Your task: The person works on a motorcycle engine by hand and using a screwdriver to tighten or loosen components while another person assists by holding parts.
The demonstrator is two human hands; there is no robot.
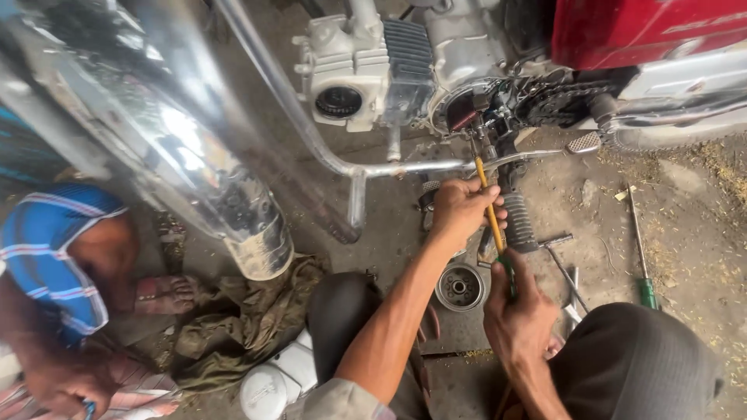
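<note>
below the open engine case (498,109), a yellow-shafted screwdriver (490,210) is held with its long axis running up and away (tip at the case). the left hand (461,208) is clamped mid-shaft, nearer the tip; the right hand (517,311) is closed on the handle.

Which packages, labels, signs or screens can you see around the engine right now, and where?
No packages, signs or screens in view.
Red motorcycle side panel, top right above the chain: carries a faint pale marking along its upper edge, too blurred to make out.
</note>
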